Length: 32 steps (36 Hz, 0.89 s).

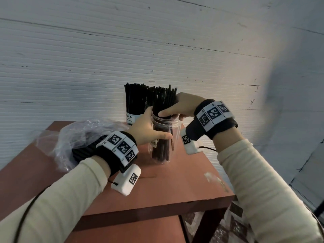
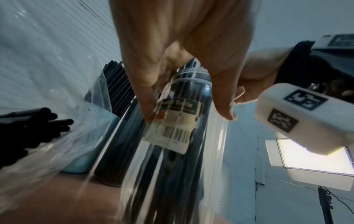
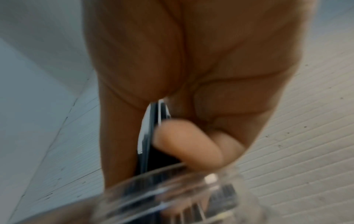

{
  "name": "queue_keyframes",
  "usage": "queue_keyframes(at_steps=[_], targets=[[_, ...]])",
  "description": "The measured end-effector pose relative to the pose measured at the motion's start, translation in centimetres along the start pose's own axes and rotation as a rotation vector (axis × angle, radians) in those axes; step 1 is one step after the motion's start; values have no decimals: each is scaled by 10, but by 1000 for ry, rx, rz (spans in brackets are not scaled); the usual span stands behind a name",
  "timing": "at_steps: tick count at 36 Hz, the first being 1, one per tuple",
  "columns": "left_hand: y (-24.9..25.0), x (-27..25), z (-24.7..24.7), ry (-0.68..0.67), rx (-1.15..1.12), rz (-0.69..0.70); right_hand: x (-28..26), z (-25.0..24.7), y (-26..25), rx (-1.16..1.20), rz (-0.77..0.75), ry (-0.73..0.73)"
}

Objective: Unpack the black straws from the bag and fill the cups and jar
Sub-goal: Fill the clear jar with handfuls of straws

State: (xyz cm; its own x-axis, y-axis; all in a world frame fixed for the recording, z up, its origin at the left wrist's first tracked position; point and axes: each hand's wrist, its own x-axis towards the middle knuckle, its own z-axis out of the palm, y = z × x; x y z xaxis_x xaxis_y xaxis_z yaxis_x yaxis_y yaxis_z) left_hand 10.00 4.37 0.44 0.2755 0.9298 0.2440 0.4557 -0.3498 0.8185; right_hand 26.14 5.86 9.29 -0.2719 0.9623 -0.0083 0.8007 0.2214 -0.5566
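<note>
Head view: left hand (image 1: pixel 146 128) grips jar (image 1: pixel 162 146); right hand (image 1: pixel 184 106) fingers clamp straws (image 1: pixel 163 100).

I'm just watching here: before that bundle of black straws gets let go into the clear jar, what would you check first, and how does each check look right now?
1. Jar steadied: ok, the left hand grips its side.
2. Jar upright on the table: ok.
3. Straw bundle held: ok, the right hand grips it just above the rim.
4. Lower ends inside the jar: ok, they show through the wall near the bottom.
5. Room for more straws: cannot tell.
6. Neighbouring cup of straws clear of the hands: not ok, it stands right behind the jar; whether they touch, cannot tell.
</note>
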Motion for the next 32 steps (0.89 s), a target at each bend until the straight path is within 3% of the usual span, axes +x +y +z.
queue_keyframes(at_steps=[6, 12, 16, 20, 25, 32], targets=[[3, 1, 4, -14, 19, -11, -12, 3, -2, -140, -42, 158], [6, 0, 6, 5, -37, -6, -20, 8, -3, -149, -206, 374], [9, -8, -4, 36, 2, -54, -23, 15, -15, -112, -398, 590], [6, -20, -29, 130, 90, 7, -31, 31, -35, 37, -609, 718], [-3, -40, -75, 240, 117, 68, -33, 64, -56, 164, -628, 519], [-28, -74, -133, 362, 314, 12, -7, 123, -69, -55, -468, 55]])
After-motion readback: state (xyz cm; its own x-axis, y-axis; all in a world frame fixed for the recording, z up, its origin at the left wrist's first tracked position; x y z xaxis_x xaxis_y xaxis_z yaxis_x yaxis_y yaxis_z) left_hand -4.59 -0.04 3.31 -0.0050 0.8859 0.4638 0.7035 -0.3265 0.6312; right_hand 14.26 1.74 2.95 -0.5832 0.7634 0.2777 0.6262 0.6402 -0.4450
